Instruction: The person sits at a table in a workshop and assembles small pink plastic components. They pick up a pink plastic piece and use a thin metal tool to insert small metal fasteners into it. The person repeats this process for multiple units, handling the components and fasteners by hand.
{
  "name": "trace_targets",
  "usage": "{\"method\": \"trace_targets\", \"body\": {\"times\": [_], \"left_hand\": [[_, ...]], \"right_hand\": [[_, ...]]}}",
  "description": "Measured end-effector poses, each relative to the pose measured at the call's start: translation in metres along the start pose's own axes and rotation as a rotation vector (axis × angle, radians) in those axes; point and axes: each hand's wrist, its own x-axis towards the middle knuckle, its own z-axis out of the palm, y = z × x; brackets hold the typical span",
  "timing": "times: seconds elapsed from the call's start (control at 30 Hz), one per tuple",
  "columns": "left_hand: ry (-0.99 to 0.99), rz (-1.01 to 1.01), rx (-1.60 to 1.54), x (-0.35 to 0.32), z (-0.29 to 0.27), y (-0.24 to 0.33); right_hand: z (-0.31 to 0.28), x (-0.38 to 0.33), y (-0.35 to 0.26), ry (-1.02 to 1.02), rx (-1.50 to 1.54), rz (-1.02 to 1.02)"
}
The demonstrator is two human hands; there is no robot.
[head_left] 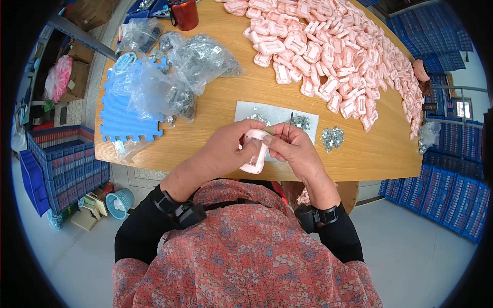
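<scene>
My left hand (231,146) is closed round a pale pink plastic casing (252,165), with its thumb over the rectangular recess. The casing is tilted above the table's near edge. My right hand (295,149) pinches at the casing's upper right edge, its thumb and fingers close together. A thin dark tool (291,118) sticks up from between the right fingers; its lower part is hidden, so its kind is unclear. Beyond the hands lies a white pad (245,109), bearing small silvery metal pieces (301,121). Another pile of metal pieces (333,138) sits right of the pad.
A large heap of pink casings (328,56) covers the table's far right. Clear bags of metal parts (203,56), a blue foam mat (128,120) and a red cup (184,14) stand at left. Blue crates (67,164) are stacked on both sides of the wooden table (380,159).
</scene>
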Motion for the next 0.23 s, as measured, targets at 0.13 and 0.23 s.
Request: {"method": "trace_targets", "body": {"times": [0.13,0.23], "left_hand": [[0.013,-0.134,-0.059,-0.0006,-0.0018,0.0024],[0.04,-0.227,-0.2,0.0016,-0.0062,0.0013]], "right_hand": [[0.0049,-0.0001,-0.0057,-0.008,0.01,0.03],[0.008,-0.0007,-0.0081,-0.001,0.099,0.028]]}}
